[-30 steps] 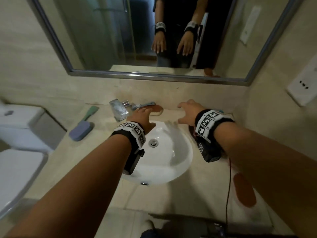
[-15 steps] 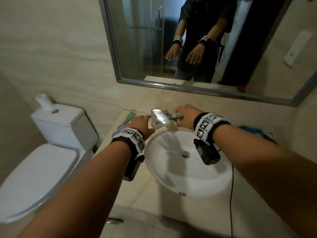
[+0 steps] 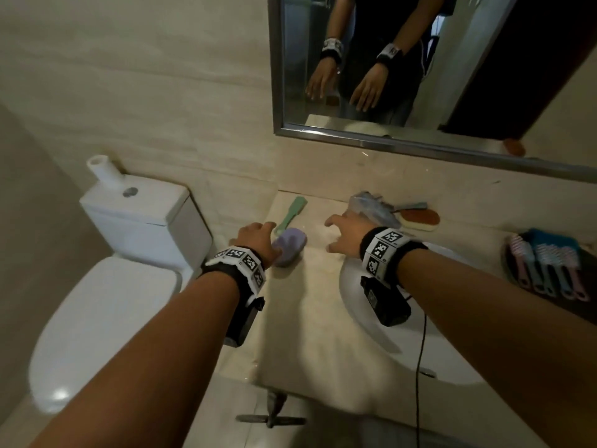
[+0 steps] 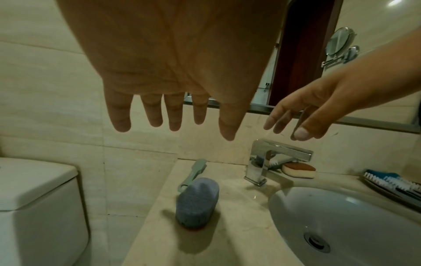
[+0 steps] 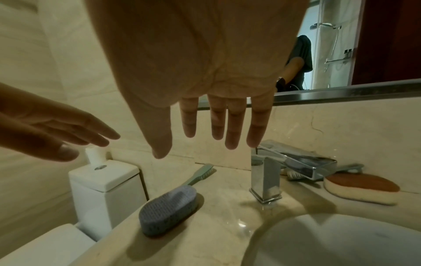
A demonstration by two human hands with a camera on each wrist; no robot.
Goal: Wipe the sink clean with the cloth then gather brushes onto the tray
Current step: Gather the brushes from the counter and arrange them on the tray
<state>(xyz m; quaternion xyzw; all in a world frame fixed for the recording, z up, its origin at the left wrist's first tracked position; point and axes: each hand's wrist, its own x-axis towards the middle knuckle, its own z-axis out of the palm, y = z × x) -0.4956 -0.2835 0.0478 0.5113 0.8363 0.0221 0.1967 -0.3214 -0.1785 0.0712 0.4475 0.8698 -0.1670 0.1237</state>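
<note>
A brush with a purple-grey sponge head [image 3: 290, 245] and a green handle [image 3: 292, 210] lies on the counter left of the white sink [image 3: 355, 305]. My left hand [image 3: 258, 237] hovers just above the sponge head, fingers straight [image 4: 174, 124], holding nothing. My right hand [image 3: 347, 231] is spread open over the counter between the brush and the chrome tap [image 3: 371, 206], also empty [image 5: 216, 129]. A dark tray [image 3: 507, 263] at the right of the sink holds several pink and blue brushes [image 3: 549, 263].
Behind the tap lie a brown-topped sponge [image 3: 420, 218] and another brush [image 3: 410, 206]. A white toilet [image 3: 106, 318] with its cistern [image 3: 145, 215] stands left of the counter. A mirror [image 3: 387, 76] hangs on the wall above.
Both hands moved left, away from the tap and sink and toward the sponge-head brush. My view swung left, and the toilet and the tray came into sight.
</note>
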